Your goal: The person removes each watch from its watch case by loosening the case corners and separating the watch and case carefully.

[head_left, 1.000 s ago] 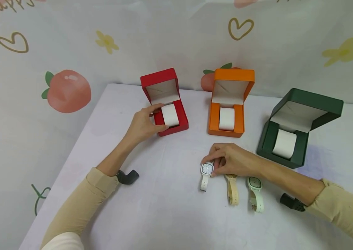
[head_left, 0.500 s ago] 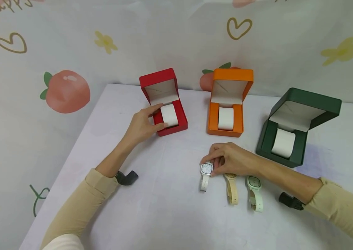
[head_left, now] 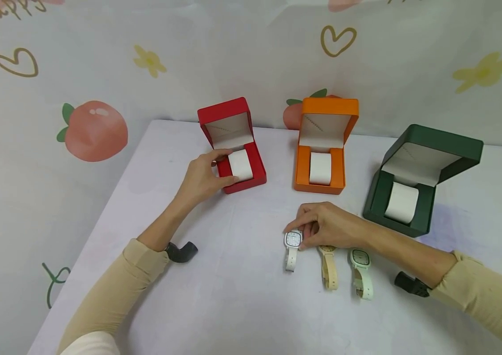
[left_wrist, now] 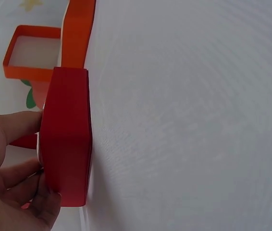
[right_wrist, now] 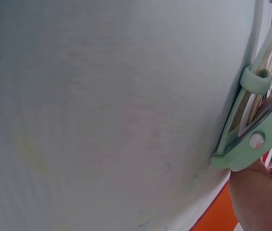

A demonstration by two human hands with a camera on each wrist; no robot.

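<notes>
My left hand [head_left: 204, 175] reaches into the open red watch box [head_left: 257, 165], thumb and index finger at either end of its white watch cushion [head_left: 240, 165]. In the left wrist view, the box's red wall hides most of the cushion. My right hand [head_left: 331, 224] pinches the square case of a white watch [head_left: 293, 239], whose strap trails on the table. Beside it lie a cream watch [head_left: 330, 271], its dial partly covered by the hand, and a pale green watch [head_left: 361, 268]. Close to the right wrist camera, the pale green watch [right_wrist: 258, 147] partly hides the hand.
An open orange watch box [head_left: 304, 172] and an open dark green watch box [head_left: 377, 202] stand at the back, each holding a white cushion. The white-covered table [head_left: 233, 276] meets a printed cloth backdrop [head_left: 233, 49] at its far edge.
Both hands keep their places and holds on the cushion and the white watch. The head view shifts very slightly.
</notes>
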